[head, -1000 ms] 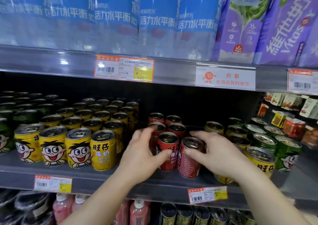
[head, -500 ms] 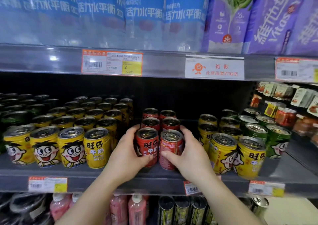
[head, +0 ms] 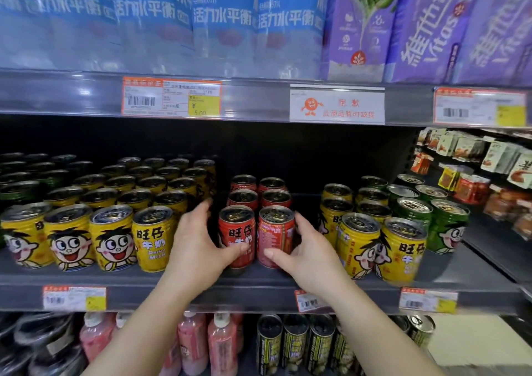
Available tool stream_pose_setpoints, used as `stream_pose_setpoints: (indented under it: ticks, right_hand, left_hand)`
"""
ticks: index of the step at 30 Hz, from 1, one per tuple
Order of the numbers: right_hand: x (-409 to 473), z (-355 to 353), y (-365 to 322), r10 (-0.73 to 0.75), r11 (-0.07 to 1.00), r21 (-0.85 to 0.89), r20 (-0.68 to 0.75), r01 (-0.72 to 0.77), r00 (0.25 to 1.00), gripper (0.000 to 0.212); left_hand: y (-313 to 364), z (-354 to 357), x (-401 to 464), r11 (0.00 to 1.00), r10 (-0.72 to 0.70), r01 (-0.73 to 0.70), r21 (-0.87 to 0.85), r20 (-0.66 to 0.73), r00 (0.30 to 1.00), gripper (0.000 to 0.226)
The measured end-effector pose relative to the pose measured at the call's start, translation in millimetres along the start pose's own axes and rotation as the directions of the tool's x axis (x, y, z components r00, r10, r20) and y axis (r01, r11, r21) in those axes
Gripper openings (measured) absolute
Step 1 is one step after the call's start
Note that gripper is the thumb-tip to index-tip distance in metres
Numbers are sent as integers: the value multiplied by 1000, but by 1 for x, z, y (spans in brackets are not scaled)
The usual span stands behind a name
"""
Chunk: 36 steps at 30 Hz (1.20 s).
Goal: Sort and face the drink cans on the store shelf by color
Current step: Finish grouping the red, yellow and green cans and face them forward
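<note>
Two red cans stand side by side at the front of the middle shelf point(head: 259, 292). My left hand point(head: 198, 249) wraps the left red can point(head: 237, 231), whose logo faces out. My right hand point(head: 308, 255) grips the right red can point(head: 275, 234), which shows its small-print side. More red cans point(head: 259, 194) line up in two columns behind them. A block of yellow cans point(head: 115, 231) fills the shelf to the left, and dark green cans point(head: 17, 191) sit at the far left. On the right stand mixed yellow cans point(head: 383, 249) and green cans point(head: 443, 226).
The shelf above carries blue cartons point(head: 224, 21) and purple cartons point(head: 417, 27), with price tags point(head: 171, 96) on its edge. Below are pink bottles point(head: 207, 344) and black cans point(head: 293, 344). Snack packets point(head: 475, 168) hang on the rack at right.
Both hands have drawn the two front red cans together and squared them up with the columns behind. The right red can stands upright against its neighbour; the view has shifted right.
</note>
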State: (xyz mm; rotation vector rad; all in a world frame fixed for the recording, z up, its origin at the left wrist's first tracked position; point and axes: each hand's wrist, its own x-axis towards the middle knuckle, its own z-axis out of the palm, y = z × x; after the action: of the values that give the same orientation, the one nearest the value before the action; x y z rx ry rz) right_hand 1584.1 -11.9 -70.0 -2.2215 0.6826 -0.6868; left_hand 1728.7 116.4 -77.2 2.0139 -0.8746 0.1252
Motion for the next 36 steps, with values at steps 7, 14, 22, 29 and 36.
stream_pose_setpoints:
  ticks: [7,14,22,29,36]
  right_hand:
    - [-41,-59,14,-176,979,-156,-327,131,928,45]
    - [-55,-120,69,38,925,-320,-462,-206,886,78]
    - [-55,-127,97,217,942,-191,-279,-276,935,96]
    - [-44,-119,93,163,965,-173,-207,-200,965,84]
    - [-29,-98,86,136,983,-102,-158,-153,978,86]
  left_hand:
    - [70,20,-37,951,308,-310,0,-100,946,73]
    - [109,92,-57,952,231,-196,-236,131,964,76]
    - [123,137,-52,975,121,-87,-204,156,980,90]
    - [117,126,-45,987,95,-72,-144,160,982,88]
    - [101,123,-35,990,71,-55,-127,127,989,91]
